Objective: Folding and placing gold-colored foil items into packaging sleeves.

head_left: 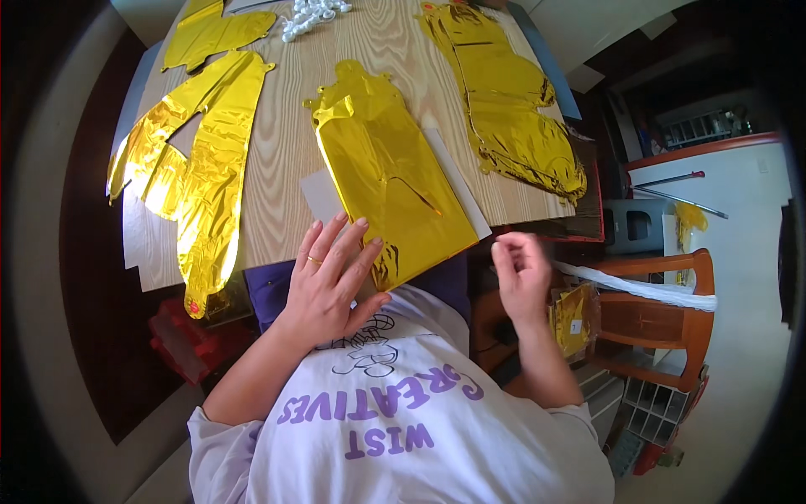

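Note:
A flat gold foil balloon (382,168) lies at the table's middle, its near end reaching past the front edge toward my lap. Beneath it, a pale card sheet (460,189) sticks out on both sides. My left hand (332,273), with a ring on one finger, rests open with its fingertips on the balloon's near left edge. Just off the balloon's near right corner, my right hand (522,273) is raised with its fingers curled in, slightly blurred. Whatever those fingers may hold is hidden.
More flat gold foil balloons lie on the wooden table (285,160): a letter-shaped one (210,151) at left, another (214,38) behind it, and a curvy one (512,92) at right. White ribbon (315,15) sits far back. A wooden chair (655,315) stands at right, with a white strand bundle (642,286).

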### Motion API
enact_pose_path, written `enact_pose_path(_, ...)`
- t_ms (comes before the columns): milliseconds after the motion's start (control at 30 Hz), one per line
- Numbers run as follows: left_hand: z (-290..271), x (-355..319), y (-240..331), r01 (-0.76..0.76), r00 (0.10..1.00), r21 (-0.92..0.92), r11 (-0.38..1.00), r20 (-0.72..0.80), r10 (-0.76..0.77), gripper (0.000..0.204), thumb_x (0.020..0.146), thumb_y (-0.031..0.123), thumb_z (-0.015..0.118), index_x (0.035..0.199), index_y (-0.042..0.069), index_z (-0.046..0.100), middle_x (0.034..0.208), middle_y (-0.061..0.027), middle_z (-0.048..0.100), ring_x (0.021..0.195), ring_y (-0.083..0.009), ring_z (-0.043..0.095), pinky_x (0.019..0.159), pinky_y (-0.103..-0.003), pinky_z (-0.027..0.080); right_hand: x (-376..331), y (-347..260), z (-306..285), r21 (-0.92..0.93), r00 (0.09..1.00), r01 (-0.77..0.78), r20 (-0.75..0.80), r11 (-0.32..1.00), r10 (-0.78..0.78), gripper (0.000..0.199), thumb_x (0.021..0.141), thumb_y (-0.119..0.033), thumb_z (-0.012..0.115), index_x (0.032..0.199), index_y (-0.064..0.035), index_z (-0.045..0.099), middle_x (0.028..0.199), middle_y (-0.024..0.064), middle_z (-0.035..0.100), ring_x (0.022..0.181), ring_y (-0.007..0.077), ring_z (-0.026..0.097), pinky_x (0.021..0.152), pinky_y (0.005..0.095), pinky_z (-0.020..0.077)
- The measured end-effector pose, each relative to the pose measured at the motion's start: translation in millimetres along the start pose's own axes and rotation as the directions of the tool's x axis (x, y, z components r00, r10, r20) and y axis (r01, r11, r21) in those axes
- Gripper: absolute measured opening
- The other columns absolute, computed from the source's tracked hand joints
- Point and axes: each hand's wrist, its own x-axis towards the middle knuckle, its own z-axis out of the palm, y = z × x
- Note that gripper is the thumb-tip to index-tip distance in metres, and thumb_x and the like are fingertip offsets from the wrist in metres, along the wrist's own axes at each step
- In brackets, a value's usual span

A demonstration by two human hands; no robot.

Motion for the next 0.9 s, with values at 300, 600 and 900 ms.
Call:
enact_pose_path(300, 7, 35, 25, 0.019, 0.998, 0.122, 0.992, 0.059, -0.026, 0.067, 0.088, 0.042, 0.069, 0.140, 0.003, 0.054, 0.148, -0.0184, 0.049, 0.141, -0.0387, 0.042, 0.117, -0.054, 0.030, 72, 8, -8, -0.266, 0.585, 0.805, 0.500, 0.530, -0.638, 0.038, 0.081, -0.006, 0.068, 0.119, -0.0016, 0.067, 0.127, 0.0134, 0.065, 0.118, 0.0314, 0.061, 0.100, 0.0425, 0.0483)
enact_pose_path(600, -1, 22, 22, 0.047, 0.984, 0.156, 0.987, 0.163, -0.073, 0.070, 0.090, 0.039, 0.066, 0.146, 0.002, 0.048, 0.152, -0.0183, 0.045, 0.144, -0.0382, 0.038, 0.119, -0.052, 0.027, 66, -2, 8, -0.223, 0.533, 0.845, 0.420, 0.486, -0.734, 0.029, 0.087, -0.007, 0.063, 0.114, 0.0020, 0.068, 0.120, 0.0153, 0.068, 0.110, 0.0298, 0.065, 0.095, 0.0412, 0.0508)
enact_pose_path(900, 10, 17, 15, 0.021, 0.980, 0.191, 0.981, 0.188, -0.058, 0.071, 0.088, 0.032, 0.070, 0.148, 0.004, 0.045, 0.155, -0.0161, 0.044, 0.146, -0.0351, 0.037, 0.121, -0.050, 0.025, 65, 1, 12, -0.233, 0.527, 0.850, 0.403, 0.472, -0.749, 0.032, 0.088, -0.011, 0.065, 0.116, 0.0028, 0.068, 0.118, 0.0161, 0.068, 0.107, 0.0308, 0.066, 0.096, 0.0424, 0.0509)
